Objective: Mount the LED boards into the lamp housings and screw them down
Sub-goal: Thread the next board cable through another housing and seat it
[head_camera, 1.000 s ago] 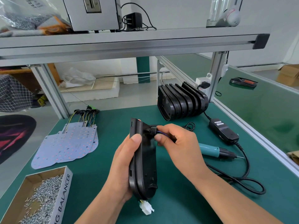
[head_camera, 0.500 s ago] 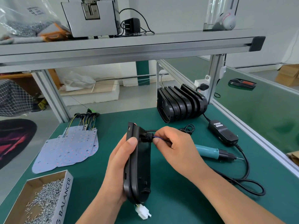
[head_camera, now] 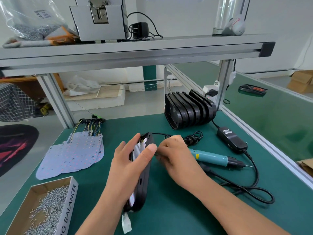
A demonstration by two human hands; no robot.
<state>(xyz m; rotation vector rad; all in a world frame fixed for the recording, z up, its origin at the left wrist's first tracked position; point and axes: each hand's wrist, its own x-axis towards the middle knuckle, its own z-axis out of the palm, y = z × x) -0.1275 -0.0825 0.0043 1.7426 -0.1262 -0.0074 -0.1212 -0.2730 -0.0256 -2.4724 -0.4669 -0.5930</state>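
The green table (head_camera: 177, 209) is carrying a fanned stack of LED boards (head_camera: 76, 155) at its left, their wires pointing to the far edge. A cardboard box (head_camera: 69, 206) of screws (head_camera: 45, 209) is sitting at the near left corner. Black lamp housings (head_camera: 188, 111) are standing on edge in a row at the back. A teal electric screwdriver (head_camera: 215, 156), a black power adapter (head_camera: 232, 139) and a looping black cord (head_camera: 254, 190) are lying at the right.

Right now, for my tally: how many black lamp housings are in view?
7, as best I can count: one housing held on edge in the left hand, six nested in a row at the back right of the bench. Overlap may hide more.
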